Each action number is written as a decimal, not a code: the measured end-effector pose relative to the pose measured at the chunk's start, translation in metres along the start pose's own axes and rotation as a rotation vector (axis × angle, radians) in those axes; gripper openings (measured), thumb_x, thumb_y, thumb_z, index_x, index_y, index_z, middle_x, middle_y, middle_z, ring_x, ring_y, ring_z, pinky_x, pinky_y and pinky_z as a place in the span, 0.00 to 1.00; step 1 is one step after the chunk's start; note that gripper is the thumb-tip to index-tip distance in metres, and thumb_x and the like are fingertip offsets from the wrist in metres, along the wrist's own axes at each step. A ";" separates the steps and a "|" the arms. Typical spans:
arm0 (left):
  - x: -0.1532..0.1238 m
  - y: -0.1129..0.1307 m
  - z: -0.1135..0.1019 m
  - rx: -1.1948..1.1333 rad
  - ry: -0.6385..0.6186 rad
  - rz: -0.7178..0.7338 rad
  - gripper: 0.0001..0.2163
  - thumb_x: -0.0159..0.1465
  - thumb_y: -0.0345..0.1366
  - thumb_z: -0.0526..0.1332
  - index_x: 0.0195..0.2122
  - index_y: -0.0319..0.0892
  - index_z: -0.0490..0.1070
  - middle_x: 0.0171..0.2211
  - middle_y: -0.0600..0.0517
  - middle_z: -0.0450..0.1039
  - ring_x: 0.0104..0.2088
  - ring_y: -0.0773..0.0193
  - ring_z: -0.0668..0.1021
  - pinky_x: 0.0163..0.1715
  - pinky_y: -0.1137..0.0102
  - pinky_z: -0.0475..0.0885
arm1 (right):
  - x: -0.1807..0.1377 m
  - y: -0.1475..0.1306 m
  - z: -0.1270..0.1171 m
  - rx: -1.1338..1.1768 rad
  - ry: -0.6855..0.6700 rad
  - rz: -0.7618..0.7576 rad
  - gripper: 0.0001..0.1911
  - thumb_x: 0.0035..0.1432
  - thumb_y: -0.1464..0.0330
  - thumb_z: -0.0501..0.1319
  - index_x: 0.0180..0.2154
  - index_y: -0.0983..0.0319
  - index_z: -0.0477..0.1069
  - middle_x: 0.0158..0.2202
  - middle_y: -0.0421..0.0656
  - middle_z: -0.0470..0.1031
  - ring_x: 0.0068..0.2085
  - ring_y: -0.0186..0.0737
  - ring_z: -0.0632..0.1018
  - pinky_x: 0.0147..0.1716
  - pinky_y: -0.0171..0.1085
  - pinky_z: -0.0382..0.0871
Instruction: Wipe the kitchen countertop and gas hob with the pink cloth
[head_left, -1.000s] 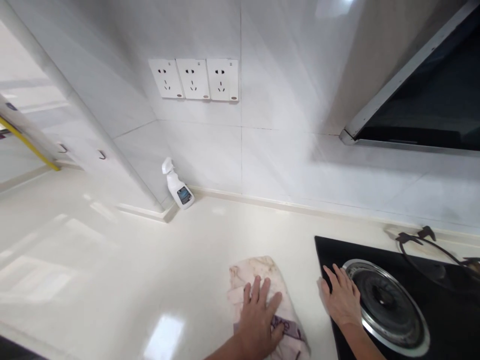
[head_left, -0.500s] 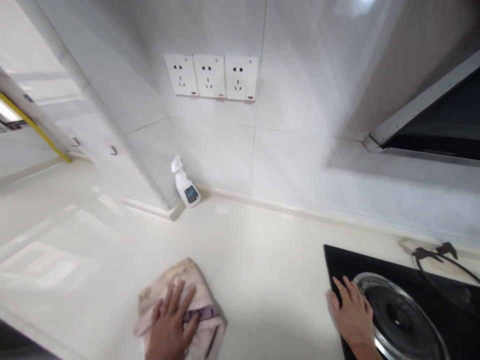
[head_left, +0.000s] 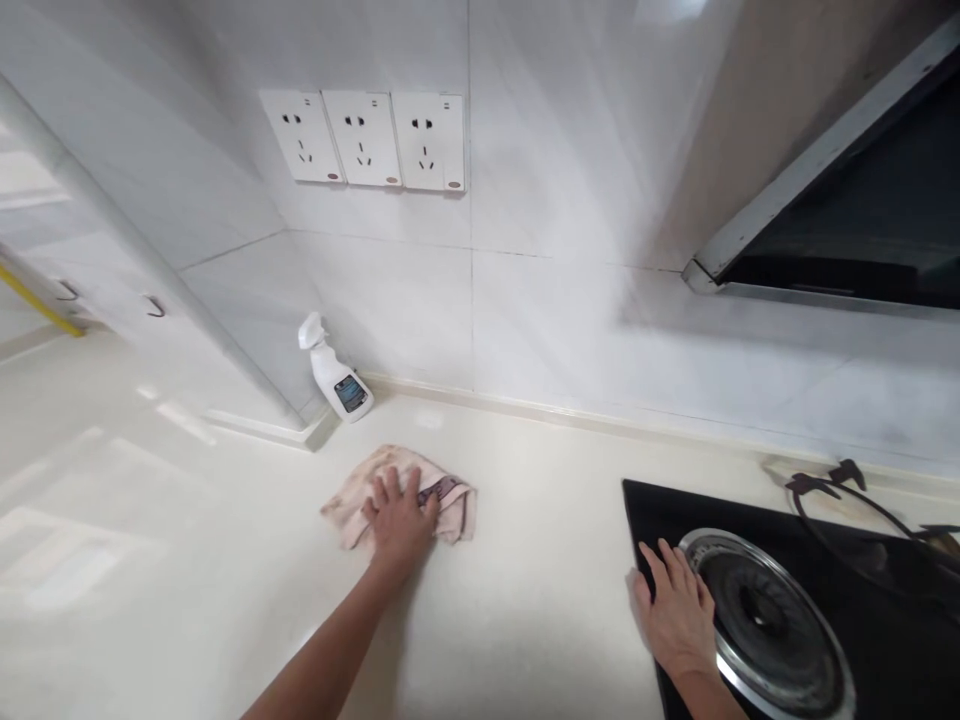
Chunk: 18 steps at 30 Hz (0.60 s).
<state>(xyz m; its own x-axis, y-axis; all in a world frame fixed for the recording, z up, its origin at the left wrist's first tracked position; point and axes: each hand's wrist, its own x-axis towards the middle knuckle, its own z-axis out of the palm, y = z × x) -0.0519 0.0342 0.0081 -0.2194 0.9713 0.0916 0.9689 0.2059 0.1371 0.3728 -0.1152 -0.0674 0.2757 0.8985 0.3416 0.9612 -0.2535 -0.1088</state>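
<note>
Resting with spread fingers on the pale pink cloth (head_left: 357, 494), the left hand (head_left: 401, 522) is flat and not clenched; whether the fingertips also pinch some of the fabric, I cannot tell. The cloth lies on the white desk (head_left: 540, 560), in front of the spray bottle (head_left: 339, 378) and apart from it, with its purple band (head_left: 441, 489) showing beside the thumb. The right hand (head_left: 679, 620) is relaxed, holds nothing, and lies palm down over the left edge of the black cooktop (head_left: 651, 507), beside the round metal burner (head_left: 780, 625); if a finger touches its ring, I cannot say surely. It seems to me that wiping of the desk is under way, and not finished, because the cloth is spread under the hand. How much of the surface is done, the glossy reflections do not let me judge. What is left is probably the rest of this desk, and perhaps the cooktop, where a dark metal stand (head_left: 810, 485) lies near the wall (head_left: 570, 330)
</note>
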 end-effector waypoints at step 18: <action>-0.189 0.025 0.055 -0.185 0.194 1.093 0.38 0.62 0.63 0.62 0.71 0.58 0.60 0.76 0.45 0.53 0.75 0.39 0.55 0.68 0.43 0.55 | 0.002 0.002 0.004 0.023 -0.042 0.033 0.34 0.69 0.52 0.42 0.63 0.60 0.71 0.69 0.52 0.66 0.72 0.56 0.61 0.69 0.59 0.55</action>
<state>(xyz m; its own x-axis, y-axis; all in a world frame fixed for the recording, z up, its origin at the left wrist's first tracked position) 0.0196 -0.1380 -0.0598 0.7074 0.5812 0.4023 0.6236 -0.7811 0.0319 0.3754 -0.1123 -0.0705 0.3056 0.9043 0.2982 0.9511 -0.2750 -0.1409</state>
